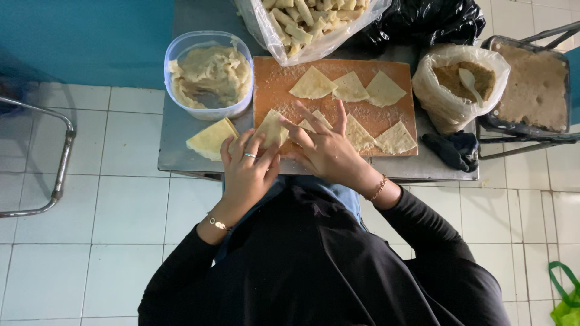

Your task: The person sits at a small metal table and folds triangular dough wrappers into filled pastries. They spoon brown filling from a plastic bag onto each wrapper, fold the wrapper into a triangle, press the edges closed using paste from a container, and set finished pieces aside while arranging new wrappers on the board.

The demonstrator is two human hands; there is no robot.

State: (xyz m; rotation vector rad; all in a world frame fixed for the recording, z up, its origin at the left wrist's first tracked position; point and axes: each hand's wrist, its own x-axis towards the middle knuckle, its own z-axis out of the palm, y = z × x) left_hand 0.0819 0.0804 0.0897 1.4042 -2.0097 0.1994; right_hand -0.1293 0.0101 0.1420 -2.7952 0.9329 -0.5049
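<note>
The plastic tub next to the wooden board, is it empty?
No, the clear plastic tub beside the wooden board is mostly full of a pale, lumpy, creamy filling.

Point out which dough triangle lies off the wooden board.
The yellowish dough triangle on the metal table, left of the left hand; all others lie on the wooden board.

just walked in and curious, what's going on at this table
A person is working a triangular dough sheet at the near edge of a floured wooden board, with the left hand and right hand both on it. More dough triangles lie spread on the board. A plastic tub of filling stands to the left, and a bag of finished rolls lies behind.
</note>
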